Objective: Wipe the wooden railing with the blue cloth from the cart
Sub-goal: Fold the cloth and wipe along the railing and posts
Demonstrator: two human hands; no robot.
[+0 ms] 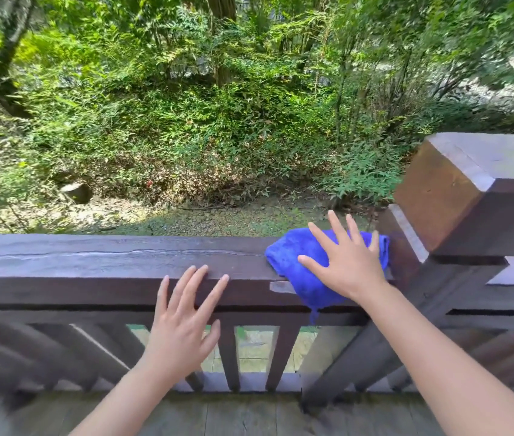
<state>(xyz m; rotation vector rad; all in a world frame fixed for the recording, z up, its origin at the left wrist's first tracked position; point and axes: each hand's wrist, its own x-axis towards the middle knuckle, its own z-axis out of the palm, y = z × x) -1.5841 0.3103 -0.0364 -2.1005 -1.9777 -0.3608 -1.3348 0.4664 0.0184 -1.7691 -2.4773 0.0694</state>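
Head view: My right hand (348, 264) lies flat on the cloth (296, 265), fingers spread wide, palm pressing down; it grips nothing, it only bears on the fabric. The cloth sits bunched on top of the rail (92, 262) at its right end, just beside the post (470, 196), with one corner hanging over the near face. My left hand (183, 319) is open, fingers splayed, fingertips touching the near upper edge of the rail; it holds nothing and serves as a brace. The cart is not in view.

Step in hand, as I judge it: wiping the top of the rail, with the cloth at the right limit of the stroke against the post. The long stretch of rail to the left carries a pale streak along its top.

Next move calls for: steady downward pressure and a slide to the left along the top. The left hand lies close to that path and must shift clear. The hanging corner may drag or fold under.
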